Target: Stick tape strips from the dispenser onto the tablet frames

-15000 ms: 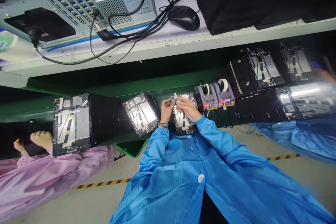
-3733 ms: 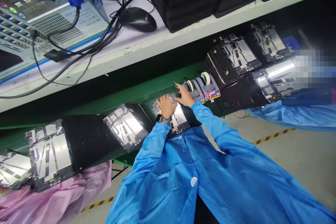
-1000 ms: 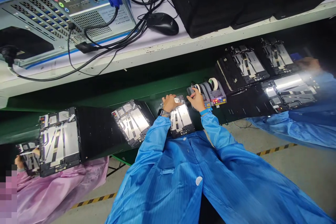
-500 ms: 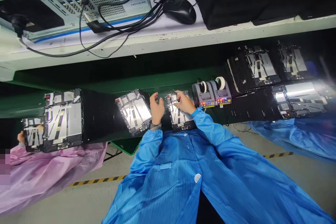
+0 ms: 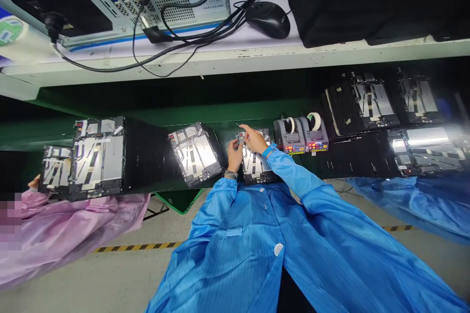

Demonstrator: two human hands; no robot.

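Observation:
An opened tablet [image 5: 253,164] with bare silver battery plates and dark ribbon strips lies in front of me. Over its upper part, my right hand [image 5: 256,140] pinches a thin pointed tool [image 5: 238,125], whose tip sticks out past the fingers. My left hand [image 5: 235,155] is at the tablet's upper left corner, fingers curled together close to the right fingertips. What the left fingers pinch, if anything, is too small to make out. To the left, a stack of similar opened tablets [image 5: 196,154] sits at a slant.
Two tape dispensers [image 5: 301,136] with lit displays stand right of my tablet. A tall tablet stack [image 5: 97,161] is farther left, beside a person in a pink sleeve [image 5: 84,225]. More tablets [image 5: 426,149] lie at right near a blue sleeve [image 5: 414,200]. A shelf edge [image 5: 183,63] runs above.
My left hand has moved right from beside the tablet to its upper left corner, its fingers closing. My right hand stays over the tablet's top. The whole view has shifted slightly.

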